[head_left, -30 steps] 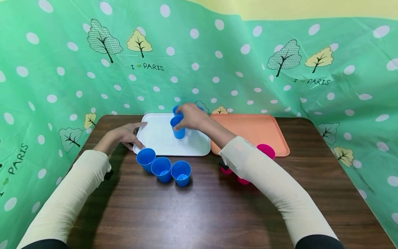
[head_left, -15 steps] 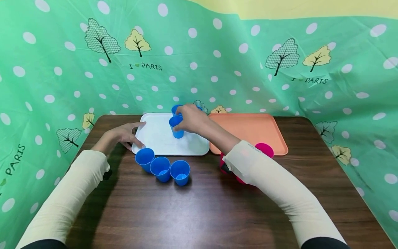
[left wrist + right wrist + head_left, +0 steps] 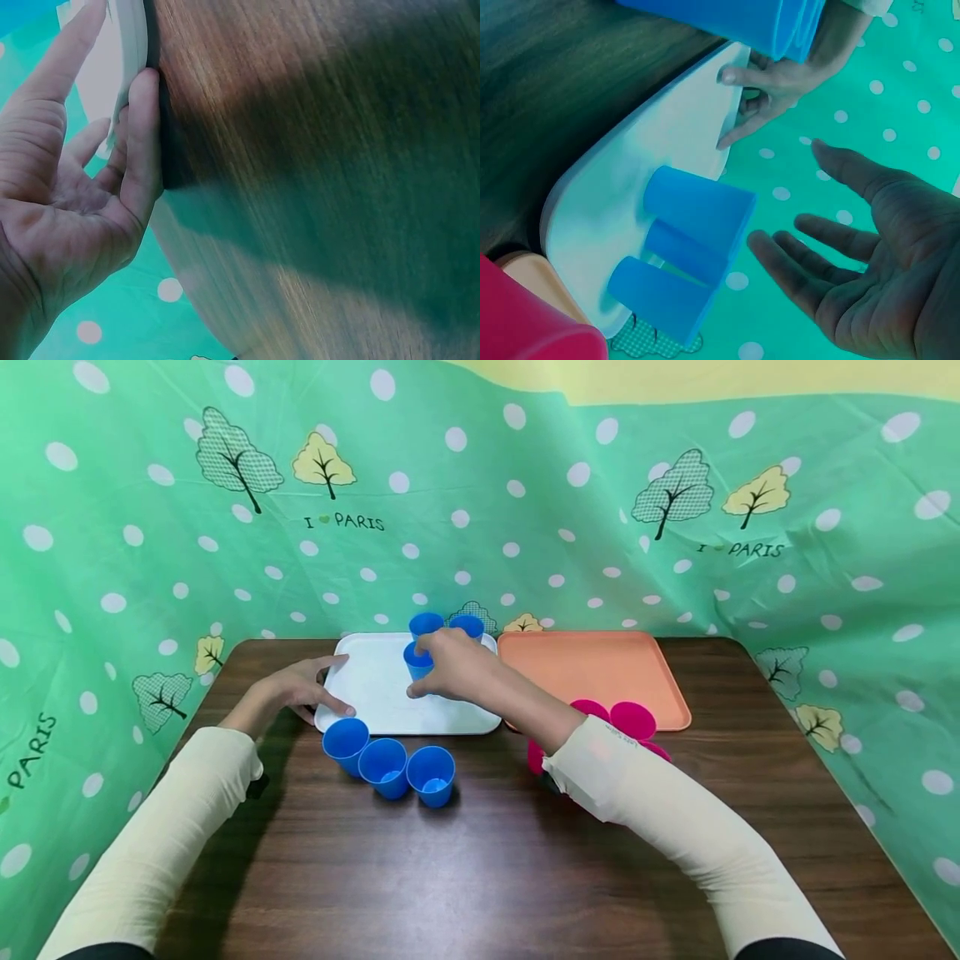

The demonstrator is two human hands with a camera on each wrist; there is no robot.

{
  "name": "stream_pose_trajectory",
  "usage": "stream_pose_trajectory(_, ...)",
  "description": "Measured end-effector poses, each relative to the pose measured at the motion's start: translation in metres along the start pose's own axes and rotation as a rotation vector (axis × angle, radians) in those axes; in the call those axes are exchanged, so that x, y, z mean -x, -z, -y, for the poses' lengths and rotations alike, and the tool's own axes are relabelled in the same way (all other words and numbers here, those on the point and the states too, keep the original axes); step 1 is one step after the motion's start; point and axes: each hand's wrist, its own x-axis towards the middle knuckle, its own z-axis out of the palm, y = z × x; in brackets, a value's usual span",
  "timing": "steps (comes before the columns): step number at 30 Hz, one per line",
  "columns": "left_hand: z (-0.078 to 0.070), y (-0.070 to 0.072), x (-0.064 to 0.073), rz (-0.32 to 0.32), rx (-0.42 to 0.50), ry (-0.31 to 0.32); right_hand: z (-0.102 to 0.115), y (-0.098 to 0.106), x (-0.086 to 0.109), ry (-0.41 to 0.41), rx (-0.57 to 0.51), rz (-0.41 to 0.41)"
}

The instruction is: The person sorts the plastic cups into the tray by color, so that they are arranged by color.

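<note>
My left hand (image 3: 296, 685) holds the left side of the white tray (image 3: 375, 702), with the thumb over its rim; in the left wrist view, fingers (image 3: 142, 142) lie along the tray's edge. Three blue cups stand upright toward the tray's right: a back left cup (image 3: 424, 624), a back right cup (image 3: 468, 625) and a front cup (image 3: 417, 667), partly hidden by my right hand (image 3: 461, 664). In the right wrist view, that hand's fingers (image 3: 795, 277) are spread and apart from the cups, holding nothing.
Three more blue cups (image 3: 383, 768) stand on the wooden table (image 3: 337, 877) before the white tray. An orange tray (image 3: 592, 668) lies to its right. Several pink cups (image 3: 632, 720) stand in front of that one, partly hidden by my right sleeve. A green patterned cloth (image 3: 480, 485) hangs behind.
My right hand has let go of the front blue cup on the white tray and drawn slightly back, fingers opened. The left hand stays at the tray's edge.
</note>
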Motion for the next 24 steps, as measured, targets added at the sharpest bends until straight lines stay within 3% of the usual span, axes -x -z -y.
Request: stream_pose_trajectory(24,0.005,-0.004,-0.005,-0.075,-0.123,-0.002,-0.004,-0.02,0.037,0.054,-0.043,0.06)
